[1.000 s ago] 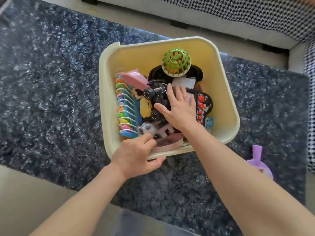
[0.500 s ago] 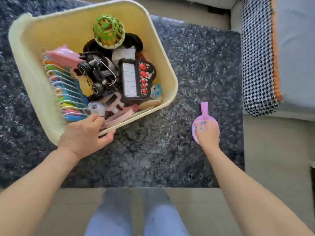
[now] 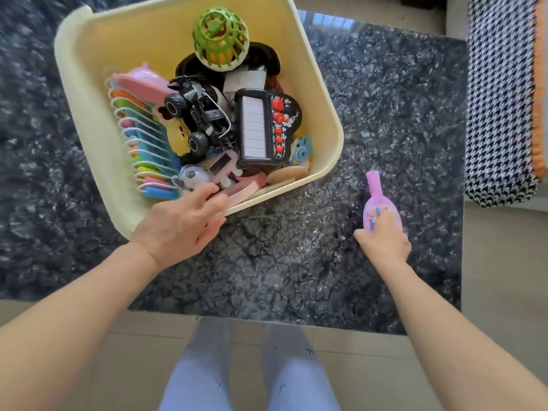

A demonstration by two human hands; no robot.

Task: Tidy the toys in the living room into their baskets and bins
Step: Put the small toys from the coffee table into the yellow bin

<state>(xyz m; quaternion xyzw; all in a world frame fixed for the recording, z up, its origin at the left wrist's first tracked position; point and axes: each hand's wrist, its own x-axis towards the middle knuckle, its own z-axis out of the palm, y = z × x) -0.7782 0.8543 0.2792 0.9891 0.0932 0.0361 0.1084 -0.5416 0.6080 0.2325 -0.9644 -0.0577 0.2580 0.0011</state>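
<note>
A pale yellow bin [image 3: 89,126] stands on the dark shaggy rug, packed with toys: a green cage ball [image 3: 221,40], a black monster truck [image 3: 198,120], a black toy piano [image 3: 265,129] and a rack of coloured pieces [image 3: 145,149]. My left hand [image 3: 181,223] grips the bin's near rim, fingers curled over the edge. To the right of the bin, my right hand [image 3: 384,238] is closed on a small purple paddle-shaped toy [image 3: 378,203], its handle pointing away from me. The toy looks slightly lifted off the rug.
The dark rug [image 3: 296,262] covers most of the floor. A houndstooth cushion with orange trim [image 3: 501,108] lies at the right edge. Pale floor tiles and my legs in light trousers [image 3: 249,372] are at the bottom.
My right hand left the bin, reached right to the purple toy on the rug and closed on it. The left hand stays on the bin's rim. The camera view swung right.
</note>
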